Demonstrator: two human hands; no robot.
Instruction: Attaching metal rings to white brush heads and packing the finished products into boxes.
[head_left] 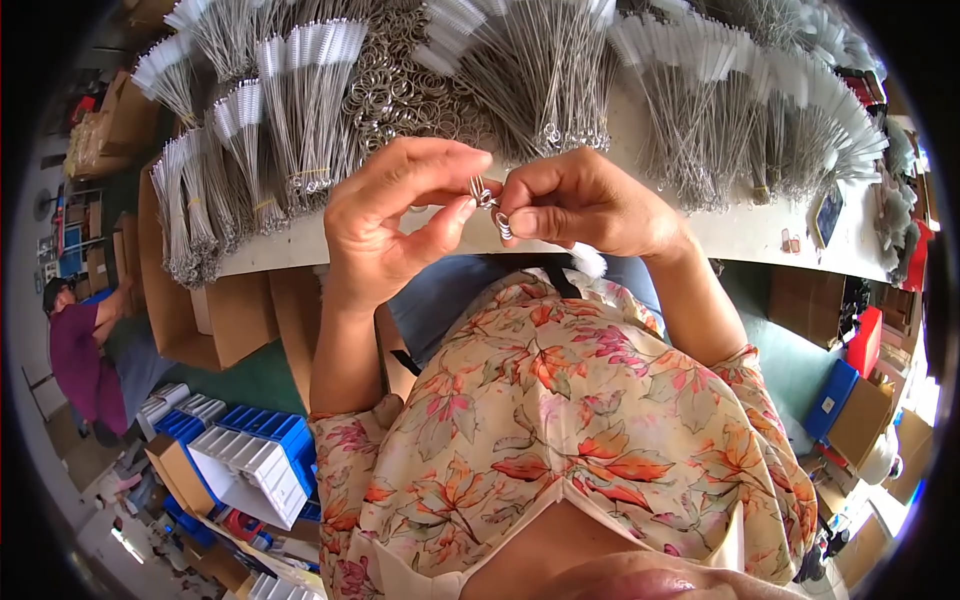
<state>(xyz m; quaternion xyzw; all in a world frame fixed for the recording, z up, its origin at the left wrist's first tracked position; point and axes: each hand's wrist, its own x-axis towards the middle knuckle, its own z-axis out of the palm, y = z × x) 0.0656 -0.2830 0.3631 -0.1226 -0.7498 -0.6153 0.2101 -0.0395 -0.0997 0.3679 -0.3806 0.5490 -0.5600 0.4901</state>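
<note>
My left hand (400, 205) pinches a small metal ring (483, 192) between thumb and fingertips, over the table's near edge. Close beside it, my right hand (590, 205) is closed on thin wire brushes; their stacked wire loops (504, 226) stick out at the thumb tip. A white bristle tip (588, 262) shows below that hand, while the stems between are mostly hidden by the palm. The ring and the loops are nearly touching; whether they are linked is too small to tell. Beyond my hands lies a heap of loose metal rings (400, 100).
Bundles of wire brushes (310, 110) cover the white table (740, 235) to left and right, more brushes (540, 80) at the back. A cardboard box (225, 325) stands at the left edge. Blue and white bins (250, 460) sit lower left, near a person in purple (90, 360).
</note>
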